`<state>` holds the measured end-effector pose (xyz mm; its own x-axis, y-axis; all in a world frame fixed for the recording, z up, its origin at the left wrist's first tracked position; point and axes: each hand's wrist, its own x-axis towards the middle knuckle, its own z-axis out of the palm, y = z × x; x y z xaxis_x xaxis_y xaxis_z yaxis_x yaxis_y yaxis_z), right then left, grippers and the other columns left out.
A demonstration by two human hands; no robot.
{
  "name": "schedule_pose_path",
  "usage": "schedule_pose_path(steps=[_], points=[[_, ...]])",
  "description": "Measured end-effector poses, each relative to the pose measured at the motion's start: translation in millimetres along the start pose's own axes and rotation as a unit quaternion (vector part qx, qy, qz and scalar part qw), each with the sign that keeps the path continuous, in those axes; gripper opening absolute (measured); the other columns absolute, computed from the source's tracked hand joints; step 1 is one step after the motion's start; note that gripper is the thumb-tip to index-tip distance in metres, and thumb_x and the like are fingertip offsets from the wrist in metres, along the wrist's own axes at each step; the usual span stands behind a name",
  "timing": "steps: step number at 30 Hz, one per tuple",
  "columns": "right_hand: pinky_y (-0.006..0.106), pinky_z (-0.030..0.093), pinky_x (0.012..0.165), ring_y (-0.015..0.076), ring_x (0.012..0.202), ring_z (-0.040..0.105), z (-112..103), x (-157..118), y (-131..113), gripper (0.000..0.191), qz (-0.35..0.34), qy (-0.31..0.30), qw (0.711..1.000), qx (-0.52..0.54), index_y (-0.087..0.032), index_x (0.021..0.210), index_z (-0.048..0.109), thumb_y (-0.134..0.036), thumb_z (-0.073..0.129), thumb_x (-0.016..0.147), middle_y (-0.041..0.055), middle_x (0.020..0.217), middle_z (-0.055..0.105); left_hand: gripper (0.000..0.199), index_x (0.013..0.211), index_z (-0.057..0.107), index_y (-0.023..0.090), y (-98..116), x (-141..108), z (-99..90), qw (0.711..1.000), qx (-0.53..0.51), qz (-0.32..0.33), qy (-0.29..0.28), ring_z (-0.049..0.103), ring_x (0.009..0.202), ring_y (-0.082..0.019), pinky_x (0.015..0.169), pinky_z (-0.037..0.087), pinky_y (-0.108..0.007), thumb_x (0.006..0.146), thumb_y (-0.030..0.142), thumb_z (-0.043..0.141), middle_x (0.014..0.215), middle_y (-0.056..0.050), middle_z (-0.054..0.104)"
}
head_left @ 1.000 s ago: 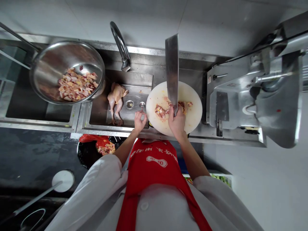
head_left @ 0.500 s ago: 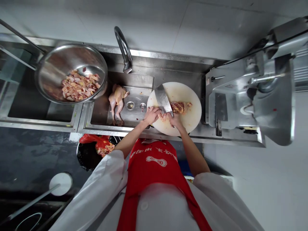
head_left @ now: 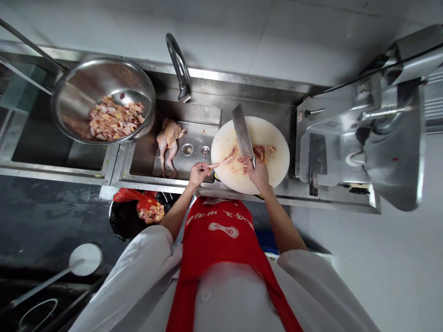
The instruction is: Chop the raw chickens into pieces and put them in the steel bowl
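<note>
My right hand (head_left: pixel 258 175) is wrapped round the handle of a cleaver (head_left: pixel 243 133), whose wide blade points away over the round white cutting board (head_left: pixel 221 138). At the board's left edge my left hand (head_left: pixel 199 174) pinches the end of a thin chicken piece (head_left: pixel 224 161), which stretches onto the board. More cut meat (head_left: pixel 262 153) lies right of the blade, and small scraps are near my right hand. A whole plucked chicken (head_left: pixel 169 140) rests in the sink (head_left: pixel 202 115) to the left.
A large steel bowl (head_left: pixel 74 97) holds chopped chicken at the left. The faucet (head_left: pixel 178 64) arches over the sink. A slicer (head_left: pixel 367 138) with another cleaver (head_left: pixel 317 159) on it stands at the right. Below the counter is a black-lined bin (head_left: pixel 126 221).
My left hand has moved left off the board, drawing the chicken piece out straight. The cleaver has been raised and turned more edge-on, away from the left hand.
</note>
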<state>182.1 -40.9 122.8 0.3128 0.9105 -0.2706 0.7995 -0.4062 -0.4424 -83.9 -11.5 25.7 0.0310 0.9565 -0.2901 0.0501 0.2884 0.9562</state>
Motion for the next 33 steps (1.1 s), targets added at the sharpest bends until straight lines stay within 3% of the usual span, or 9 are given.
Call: schedule_pose_path(steps=[3,8,10,15,18,21,24,30,33], points=[[0.039,0.048,0.088,0.0318,0.101,0.066,-16,-3,-6,0.056,-0.011,0.014,1.000,-0.021,-0.009,0.118,0.063,-0.054,0.036,0.100,0.0203,0.101,0.070,0.032,0.075,0.063,0.016,-5,1,-10.5,0.995,-0.076,-0.048,0.038,0.059,0.052,-0.010,0.053,0.052,-0.025,0.063,0.039,0.080,0.069,0.001,0.062],[0.041,0.045,0.094,0.0327,0.114,0.061,-29,-15,-33,0.061,-0.052,0.139,0.989,-0.007,-0.007,0.132,0.053,-0.052,0.023,0.103,0.0241,0.117,0.064,0.033,0.082,0.068,0.014,-6,5,-24.1,0.991,-0.109,-0.042,0.069,0.063,0.053,-0.010,0.056,0.053,-0.024,0.063,0.037,0.082,0.071,-0.002,0.068],[0.038,0.045,0.092,0.0312,0.111,0.062,-16,-21,-39,0.059,-0.040,0.108,0.993,-0.010,-0.006,0.130,0.054,-0.048,0.021,0.104,0.0244,0.114,0.065,0.031,0.081,0.068,0.014,-6,6,-24.7,0.991,-0.114,-0.030,0.070,0.063,0.054,-0.010,0.056,0.053,-0.023,0.064,0.036,0.082,0.074,-0.002,0.069],[0.035,0.047,0.085,0.0313,0.102,0.066,15,-18,-29,0.045,-0.004,-0.100,0.992,-0.077,-0.006,0.119,0.062,-0.040,0.038,0.101,0.0238,0.107,0.069,0.030,0.079,0.068,0.015,-3,6,-21.2,0.991,-0.114,-0.021,0.074,0.062,0.056,-0.009,0.055,0.053,-0.023,0.065,0.038,0.082,0.077,-0.002,0.068],[0.036,0.047,0.087,0.0308,0.103,0.066,-6,-12,-30,0.047,-0.036,-0.075,0.993,-0.078,-0.010,0.119,0.063,-0.045,0.037,0.101,0.0214,0.108,0.070,0.031,0.077,0.067,0.015,-2,5,-20.3,0.991,-0.116,-0.022,0.067,0.062,0.057,-0.010,0.054,0.054,-0.023,0.063,0.038,0.083,0.075,-0.001,0.067],[0.038,0.046,0.090,0.0311,0.103,0.065,-29,-17,-48,0.053,-0.073,0.030,0.996,-0.052,-0.010,0.127,0.058,-0.049,0.032,0.102,0.0210,0.111,0.069,0.031,0.076,0.067,0.015,-2,4,-21.1,0.989,-0.126,-0.026,0.066,0.062,0.059,-0.010,0.055,0.055,-0.023,0.062,0.037,0.084,0.076,-0.001,0.067],[0.038,0.046,0.090,0.0305,0.104,0.065,-20,-29,-68,0.056,-0.070,0.088,0.993,-0.027,-0.007,0.132,0.052,-0.047,0.024,0.104,0.0226,0.113,0.067,0.031,0.077,0.068,0.015,-2,4,-22.4,0.989,-0.131,-0.029,0.062,0.062,0.057,-0.009,0.055,0.055,-0.023,0.063,0.037,0.084,0.078,-0.001,0.067],[0.034,0.047,0.084,0.0298,0.098,0.068,18,-27,-61,0.043,-0.001,-0.120,0.988,-0.100,-0.006,0.115,0.063,-0.037,0.035,0.102,0.0230,0.102,0.071,0.033,0.078,0.066,0.015,5,6,-23.2,0.990,-0.128,-0.031,0.049,0.062,0.056,-0.010,0.055,0.054,-0.024,0.065,0.040,0.083,0.076,-0.002,0.068],[0.035,0.047,0.085,0.0304,0.098,0.068,-2,-22,-58,0.045,-0.041,-0.082,0.991,-0.101,-0.009,0.114,0.064,-0.043,0.037,0.101,0.0215,0.103,0.071,0.031,0.077,0.066,0.015,7,5,-21.8,0.991,-0.123,-0.029,0.046,0.061,0.056,-0.009,0.056,0.053,-0.024,0.065,0.039,0.083,0.077,-0.002,0.068]])
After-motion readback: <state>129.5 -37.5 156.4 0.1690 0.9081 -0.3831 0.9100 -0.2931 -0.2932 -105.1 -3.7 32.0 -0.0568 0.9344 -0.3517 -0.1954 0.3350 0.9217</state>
